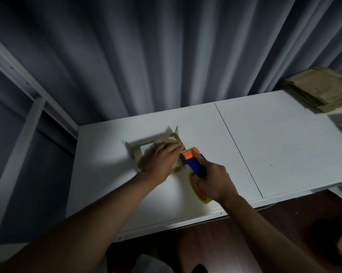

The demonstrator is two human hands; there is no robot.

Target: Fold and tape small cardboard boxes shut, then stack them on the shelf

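1. we see two arms that come up from the bottom of the picture.
2. both arms are bare, with no sleeves that we can see.
3. the left hand has no glove, ring or watch on it.
4. the right hand has no glove, and its wrist is bare too.
5. the light is dim, so we cannot make out small marks on the arms.
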